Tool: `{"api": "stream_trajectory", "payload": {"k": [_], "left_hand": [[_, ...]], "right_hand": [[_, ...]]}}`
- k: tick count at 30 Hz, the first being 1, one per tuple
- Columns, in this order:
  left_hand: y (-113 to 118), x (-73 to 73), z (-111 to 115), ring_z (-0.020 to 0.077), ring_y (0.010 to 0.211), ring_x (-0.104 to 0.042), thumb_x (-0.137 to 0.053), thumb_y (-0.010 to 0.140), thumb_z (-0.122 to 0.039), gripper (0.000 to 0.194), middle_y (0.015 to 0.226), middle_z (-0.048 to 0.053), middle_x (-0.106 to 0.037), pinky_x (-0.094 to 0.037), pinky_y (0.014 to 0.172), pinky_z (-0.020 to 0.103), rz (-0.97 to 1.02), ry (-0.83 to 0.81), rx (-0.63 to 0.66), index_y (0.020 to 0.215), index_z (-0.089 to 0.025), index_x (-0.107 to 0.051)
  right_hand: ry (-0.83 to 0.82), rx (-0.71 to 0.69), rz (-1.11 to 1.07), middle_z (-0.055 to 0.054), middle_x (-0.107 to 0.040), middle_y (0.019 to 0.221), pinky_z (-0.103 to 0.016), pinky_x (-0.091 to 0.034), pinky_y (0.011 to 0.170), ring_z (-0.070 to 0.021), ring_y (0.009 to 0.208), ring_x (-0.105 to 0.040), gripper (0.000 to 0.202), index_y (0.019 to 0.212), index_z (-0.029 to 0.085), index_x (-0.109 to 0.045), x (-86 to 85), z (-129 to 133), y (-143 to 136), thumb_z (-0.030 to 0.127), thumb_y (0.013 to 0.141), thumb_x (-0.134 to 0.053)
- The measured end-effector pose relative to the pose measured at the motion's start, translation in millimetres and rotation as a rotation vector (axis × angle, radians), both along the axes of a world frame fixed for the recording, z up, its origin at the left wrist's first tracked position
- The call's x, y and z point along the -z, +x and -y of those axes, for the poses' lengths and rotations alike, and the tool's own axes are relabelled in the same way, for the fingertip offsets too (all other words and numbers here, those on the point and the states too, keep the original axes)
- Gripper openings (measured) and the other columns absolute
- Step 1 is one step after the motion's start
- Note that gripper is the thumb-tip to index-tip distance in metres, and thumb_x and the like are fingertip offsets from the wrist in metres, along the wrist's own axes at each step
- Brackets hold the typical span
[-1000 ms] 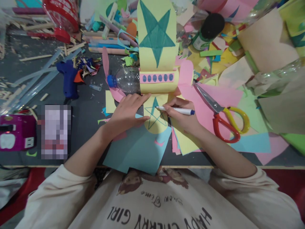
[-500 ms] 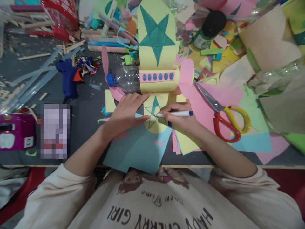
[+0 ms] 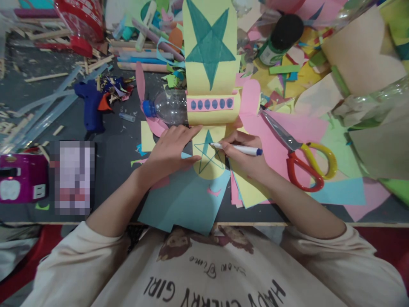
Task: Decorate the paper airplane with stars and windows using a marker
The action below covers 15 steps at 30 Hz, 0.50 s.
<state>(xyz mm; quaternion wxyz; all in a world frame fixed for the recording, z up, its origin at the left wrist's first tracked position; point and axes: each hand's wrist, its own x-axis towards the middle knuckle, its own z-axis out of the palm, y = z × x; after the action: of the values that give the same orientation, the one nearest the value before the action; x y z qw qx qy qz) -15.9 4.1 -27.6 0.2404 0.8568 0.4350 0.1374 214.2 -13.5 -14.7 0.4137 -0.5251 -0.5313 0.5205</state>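
Pinched in my right hand (image 3: 244, 153) is a white marker (image 3: 247, 149) with a blue end, its tip on a star outline drawn on a yellow paper wing (image 3: 209, 171). The star's top point is filled in green. My left hand (image 3: 174, 147) lies with fingers spread, thumb and fingertips at the left edge of that wing. Above my hands, a clear plastic bottle (image 3: 169, 106) with a blue cap (image 3: 148, 108) lies sideways, wrapped in yellow paper, with a pink strip of blue dots (image 3: 211, 104). Its upper wing carries a filled green star (image 3: 211, 47).
Scissors (image 3: 294, 145) lie open to the right on coloured paper. A blue glue gun (image 3: 89, 106), a phone (image 3: 73, 177) and a purple box (image 3: 24, 177) are at left. A black-capped bottle (image 3: 281, 40), pens and paper scraps crowd the back. Blue paper (image 3: 182, 200) overhangs the front edge.
The marker tip has shifted up and slightly right on the star, and my right hand has moved with it. My left hand stays in place.
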Motion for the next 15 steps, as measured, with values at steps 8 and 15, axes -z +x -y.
{"api": "stream_trajectory", "payload": {"k": [8, 15], "left_hand": [[1.4, -2.0, -0.1, 0.0305, 0.110, -0.056, -0.043, 0.098, -0.074, 0.082, 0.121, 0.014, -0.063, -0.042, 0.101, 0.040, -0.031, -0.010, -0.007, 0.154, -0.014, -0.048], [0.4, -1.7, -0.1, 0.0303, 0.108, -0.055, -0.031, 0.094, -0.084, 0.095, 0.121, 0.014, -0.063, -0.042, 0.101, 0.040, -0.006, 0.006, 0.007, 0.154, -0.013, -0.048]], "right_hand": [[0.054, -0.119, 0.109, 0.000, -0.066, 0.058, -0.028, -0.042, 0.052, -0.0140, 0.054, -0.056, 0.020, 0.058, 0.022, -0.062, -1.6, 3.0, 3.5, 0.030, 0.076, -0.067], [-0.047, -0.057, -0.038, 0.000, -0.066, 0.060, -0.029, -0.049, 0.056, -0.0144, 0.058, -0.060, 0.028, 0.058, 0.023, -0.062, -5.1, -1.8, 3.9, 0.041, 0.077, -0.074]]}}
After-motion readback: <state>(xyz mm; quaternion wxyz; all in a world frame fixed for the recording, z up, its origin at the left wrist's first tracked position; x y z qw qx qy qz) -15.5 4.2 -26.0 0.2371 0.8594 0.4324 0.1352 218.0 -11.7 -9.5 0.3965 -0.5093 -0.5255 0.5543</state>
